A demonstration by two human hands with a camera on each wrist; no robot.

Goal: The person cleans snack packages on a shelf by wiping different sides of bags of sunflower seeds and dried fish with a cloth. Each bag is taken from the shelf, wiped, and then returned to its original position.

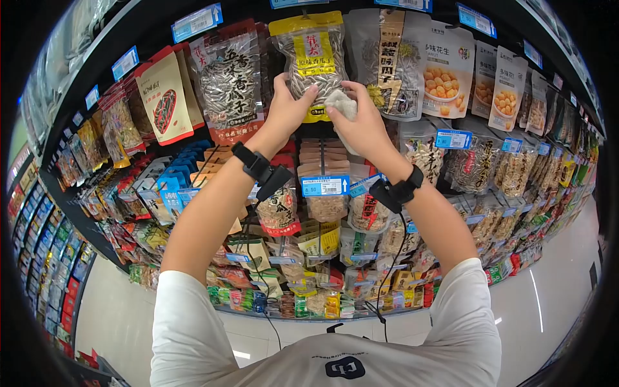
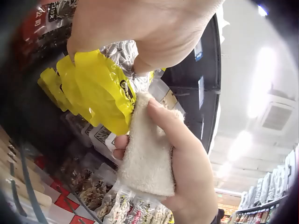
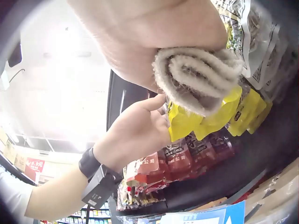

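Your L hand point(image 1: 289, 106) is up at the hanging yellow-topped seed bag point(image 1: 314, 61), thumb and fingers pinching its lower left edge; the wrist views confirm fingers on the yellow bottom seam. Your R hand point(image 1: 362, 122) is clamped on a folded off-white cloth point(image 1: 340, 104), held between thumb and fingers, with the cloth pressed against the bag's lower right part. The hands sit close together, side by side, not touching as far as I can tell, with the bag's bottom end between them.

Key relation: the bag hangs straight ahead and above both hands, on the far side against the rack. Its long axis is vertical, yellow header up top, yellow seam at the bottom. Both hands are at the lower end; the L is the one steadying, the R has the cloth on the face. Neither is clearly nearer, though the L sits a bit higher.

Outward: a red-trimmed seed bag point(image 1: 230, 80) hangs just left, a grey-and-tan seed bag point(image 1: 390, 61) just right, and peanut packs point(image 1: 449, 64) are further right. Blue price tags point(image 1: 325, 186) sit on the pegs below the hands, with rows of snack packs point(image 1: 303, 284) lower still. White floor point(image 1: 548, 303) lies near, to the right.
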